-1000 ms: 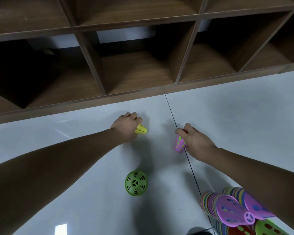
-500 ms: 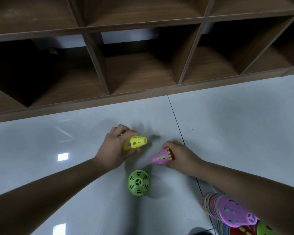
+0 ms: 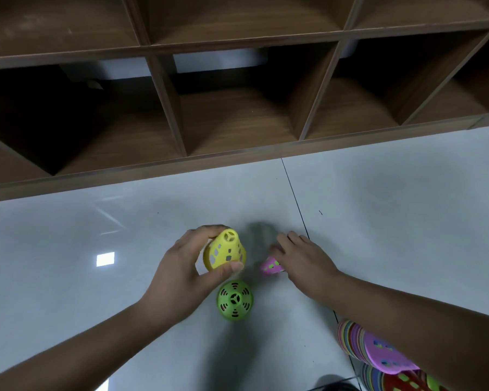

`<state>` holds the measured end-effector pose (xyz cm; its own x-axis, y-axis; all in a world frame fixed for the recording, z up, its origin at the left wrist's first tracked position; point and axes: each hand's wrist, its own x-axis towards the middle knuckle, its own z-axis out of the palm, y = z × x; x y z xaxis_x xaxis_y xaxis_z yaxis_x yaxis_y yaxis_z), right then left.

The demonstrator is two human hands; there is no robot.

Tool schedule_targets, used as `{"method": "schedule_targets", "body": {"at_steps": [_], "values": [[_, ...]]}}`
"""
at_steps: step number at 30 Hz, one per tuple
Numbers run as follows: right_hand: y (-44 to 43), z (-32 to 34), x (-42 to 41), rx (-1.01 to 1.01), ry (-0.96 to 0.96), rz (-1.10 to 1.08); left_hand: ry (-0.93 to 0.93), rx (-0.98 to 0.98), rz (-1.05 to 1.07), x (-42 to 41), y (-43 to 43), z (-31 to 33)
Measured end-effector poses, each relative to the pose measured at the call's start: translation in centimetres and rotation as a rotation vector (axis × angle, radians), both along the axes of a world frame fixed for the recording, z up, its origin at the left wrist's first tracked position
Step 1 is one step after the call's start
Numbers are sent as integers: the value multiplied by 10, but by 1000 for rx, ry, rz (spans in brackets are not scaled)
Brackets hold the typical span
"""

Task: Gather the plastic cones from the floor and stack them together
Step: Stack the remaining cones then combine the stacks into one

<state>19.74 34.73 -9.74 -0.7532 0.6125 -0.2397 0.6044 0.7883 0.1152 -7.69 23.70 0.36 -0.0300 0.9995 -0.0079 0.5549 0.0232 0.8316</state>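
Yellow cone (image 3: 225, 253), clamped in the curled left hand (image 3: 181, 275), hung just beyond the green cone (image 3: 234, 299); right hand (image 3: 305, 263) gripped pink cone (image 3: 270, 267) beside it. Risk: off-centre stacking could topple the green cone

Dim light, floor (image 3: 378, 221) glare, soft shadows, bowed edges

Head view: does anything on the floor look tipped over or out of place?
The multicoloured stack of plastic cones at lower right seems to lie on its side. The green perforated plastic cone stands upright; nothing looks broken.
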Motion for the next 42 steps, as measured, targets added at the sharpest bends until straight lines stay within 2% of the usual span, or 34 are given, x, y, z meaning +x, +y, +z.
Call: {"method": "schedule_targets", "body": {"at_steps": [6, 12, 18, 21, 23, 29, 37, 42], "values": [[4, 4, -2, -144, 71, -209, -37, -24, -110, 15, -36, -3], [8, 17, -2, -459, 257, -500, 125, -135, -248, 12, -50, -43], [-2, 61, -28, -701, 609, -816, 91, -176, -220, 13, -45, -62], [-26, 91, -44, -816, 885, -784, 41, -188, -133, 15, -39, -65], [-47, 104, -53, -893, 984, -719, 7, -204, -99, 15, -34, -68], [-86, 108, -62, -925, 948, -604, -62, -236, -77, 18, -37, -74], [-105, 59, -46, -681, 716, -480, -4, -275, -198, -4, -50, -77], [-107, 52, -46, -615, 715, -450, -27, -231, -190, -3, -47, -67]]}}
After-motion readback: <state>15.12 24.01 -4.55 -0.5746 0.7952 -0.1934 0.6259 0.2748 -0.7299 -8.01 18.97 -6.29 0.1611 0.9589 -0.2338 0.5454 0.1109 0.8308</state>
